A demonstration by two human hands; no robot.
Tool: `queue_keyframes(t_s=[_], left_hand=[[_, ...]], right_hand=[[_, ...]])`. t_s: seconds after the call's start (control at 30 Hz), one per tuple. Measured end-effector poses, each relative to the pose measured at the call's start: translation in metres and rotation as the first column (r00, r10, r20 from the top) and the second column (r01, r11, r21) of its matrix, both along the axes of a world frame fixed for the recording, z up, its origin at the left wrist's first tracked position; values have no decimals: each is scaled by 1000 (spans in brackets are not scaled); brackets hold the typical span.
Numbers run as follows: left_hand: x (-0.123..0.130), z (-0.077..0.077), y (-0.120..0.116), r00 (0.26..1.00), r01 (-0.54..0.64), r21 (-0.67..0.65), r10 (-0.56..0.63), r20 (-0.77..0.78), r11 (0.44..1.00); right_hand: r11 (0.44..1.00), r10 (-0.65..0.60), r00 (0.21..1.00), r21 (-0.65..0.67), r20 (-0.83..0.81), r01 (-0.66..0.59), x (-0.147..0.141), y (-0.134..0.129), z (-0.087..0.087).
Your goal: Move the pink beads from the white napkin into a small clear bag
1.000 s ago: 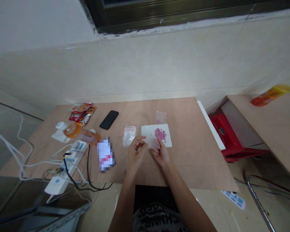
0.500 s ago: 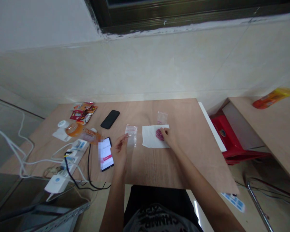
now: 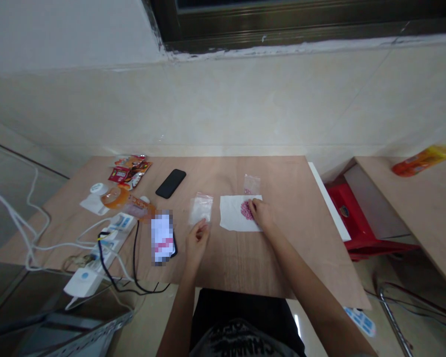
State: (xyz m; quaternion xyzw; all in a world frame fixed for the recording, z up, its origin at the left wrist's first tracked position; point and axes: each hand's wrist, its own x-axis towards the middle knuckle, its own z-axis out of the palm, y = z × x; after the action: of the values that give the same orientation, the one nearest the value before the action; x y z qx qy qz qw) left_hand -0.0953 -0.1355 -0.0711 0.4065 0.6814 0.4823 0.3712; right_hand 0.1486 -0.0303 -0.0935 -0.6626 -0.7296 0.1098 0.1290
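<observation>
Left hand (image 3: 196,243) has dropped back from its raised spot beside the clear zip bag (image 3: 200,208), and that bag now lies flat on the desk (image 3: 282,258) with its lower edge just above the fingertips. Those left fingers (image 3: 203,226) are loosely bunched, narrow and empty, just touching or barely short of the plastic; the picture does not settle which. Right hand (image 3: 262,214) stays out over the white paper napkin (image 3: 234,218), its fingers (image 3: 253,205) pressed on the right side of a small heap of pink beads (image 3: 247,210). Whether they pinch any beads, I cannot tell.

Just beyond the napkin's far edge lies a smaller zip bag (image 3: 251,184) with a few pink beads in its lower corner. Further left on the desk are a black phone (image 3: 170,183), face down or dark, a second phone (image 3: 162,237) with its lit screen blurred, snack packets (image 3: 129,171), and a white power strip (image 3: 115,238) with black and white cables. A red plastic stool (image 3: 351,218) stands past the desk's right edge.
</observation>
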Motion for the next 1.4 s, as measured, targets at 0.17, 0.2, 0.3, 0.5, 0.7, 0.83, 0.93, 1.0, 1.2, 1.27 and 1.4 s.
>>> queue_keyframes(t_s=[0.17,0.2,0.3,0.5,0.7,0.83,0.93,1.0,1.2,1.27,1.4], left_hand=[[-3,13,-1,996,68,-18,-69,-63,998],[-3,16,-1,995,62,-25,-64,-77,998],[-3,25,1,990,35,-16,-37,-135,999],[30,37,49,961,216,113,-190,-200,970],[90,25,136,752,538,129,-405,-521,833],[111,12,166,537,696,-6,-527,-659,718],[117,4,172,488,692,-72,-539,-686,719],[119,0,172,482,667,-86,-517,-707,740],[117,-4,166,533,608,-37,-443,-721,793],[113,-2,164,602,580,9,-421,-679,814],[106,9,153,867,387,191,-286,-409,902]], right_hand=[[999,-19,1000,-33,22,20,-1,0,4],[999,-24,999,-39,24,24,-1,-1,5],[999,-29,999,-46,28,30,-2,-2,7],[998,-27,999,-59,25,28,-2,-3,12],[998,-25,1000,-57,-8,24,-3,-3,13],[997,-20,999,-77,-26,18,-3,-2,15],[998,-10,1000,-67,-3,10,-4,-1,15],[998,-4,1000,-67,18,6,-4,-1,16],[997,-12,998,-78,62,17,-4,-2,17],[997,-10,998,-69,68,15,-4,-3,18],[998,-4,998,-61,61,8,-3,-4,19]])
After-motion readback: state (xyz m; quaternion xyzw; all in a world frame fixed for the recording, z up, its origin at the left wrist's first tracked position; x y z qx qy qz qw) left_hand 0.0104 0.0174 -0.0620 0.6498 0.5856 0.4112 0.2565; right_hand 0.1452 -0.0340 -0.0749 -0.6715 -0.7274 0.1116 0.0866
